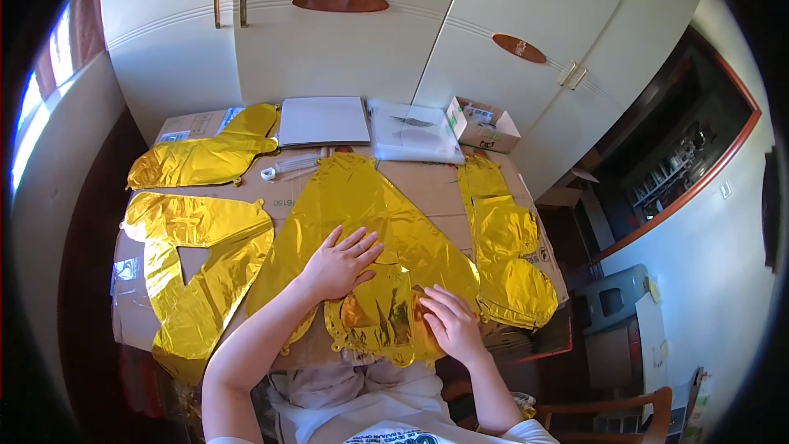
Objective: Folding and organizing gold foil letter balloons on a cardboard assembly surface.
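A flat, uninflated gold foil balloon [362,205], wide at the bottom and narrow at the top, lies in front of me on the cardboard sheet [300,193]. My left hand [341,265] rests palm down on its middle, fingers spread. On the lower right part of the same balloon lies my right hand [450,322], its fingers slightly bent and touching the foil. More flat gold balloons surround it: a bent one [205,156] at the far left, one with a triangular opening [238,271] at the near left, and a lobed one [505,234] on the right.
Along the back are a stack of pale sheets [323,121], clear plastic bags [415,136] and a small open carton [486,131]. A white ring [268,173] lies near the far-left balloon. White cupboards [345,41] stand behind; a wooden chair [625,407] is at lower right.
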`<state>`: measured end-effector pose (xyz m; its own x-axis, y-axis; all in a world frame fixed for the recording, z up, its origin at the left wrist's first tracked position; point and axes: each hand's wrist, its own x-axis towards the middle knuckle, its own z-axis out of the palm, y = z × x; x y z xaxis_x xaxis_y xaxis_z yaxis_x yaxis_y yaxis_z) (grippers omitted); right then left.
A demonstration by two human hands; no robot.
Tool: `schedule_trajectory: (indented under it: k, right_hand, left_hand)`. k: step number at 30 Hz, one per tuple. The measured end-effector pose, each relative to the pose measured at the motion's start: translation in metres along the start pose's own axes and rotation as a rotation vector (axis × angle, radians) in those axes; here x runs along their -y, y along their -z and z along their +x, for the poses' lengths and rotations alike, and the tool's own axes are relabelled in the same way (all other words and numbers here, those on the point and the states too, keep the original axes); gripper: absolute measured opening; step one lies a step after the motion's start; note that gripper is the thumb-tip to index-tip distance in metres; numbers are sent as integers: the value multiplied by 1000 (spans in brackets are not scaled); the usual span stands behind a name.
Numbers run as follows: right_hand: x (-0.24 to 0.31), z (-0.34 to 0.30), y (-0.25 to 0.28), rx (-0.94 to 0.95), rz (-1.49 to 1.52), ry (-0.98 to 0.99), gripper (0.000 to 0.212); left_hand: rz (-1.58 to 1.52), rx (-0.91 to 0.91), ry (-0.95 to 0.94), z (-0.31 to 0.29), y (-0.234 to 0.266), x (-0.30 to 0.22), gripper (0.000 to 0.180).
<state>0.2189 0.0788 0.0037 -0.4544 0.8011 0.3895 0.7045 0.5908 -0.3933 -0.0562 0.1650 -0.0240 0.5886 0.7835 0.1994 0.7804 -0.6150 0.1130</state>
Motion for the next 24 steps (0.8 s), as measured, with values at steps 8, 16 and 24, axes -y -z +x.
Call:
schedule_trajectory:
  k: [8,16,24]
  right_hand:
    - [-10,7,-12,201,-19,124,47]
    - [-11,14,-21,307,-88,163,53]
    - [-9,19,-23,308,-181,162,55]
  left_hand:
    - [-6,-14,-7,0,-2,1,57]
    - [-27,-32,-11,-1,0,1,57]
    - [-33,-29,-14,-1,0,1,57]
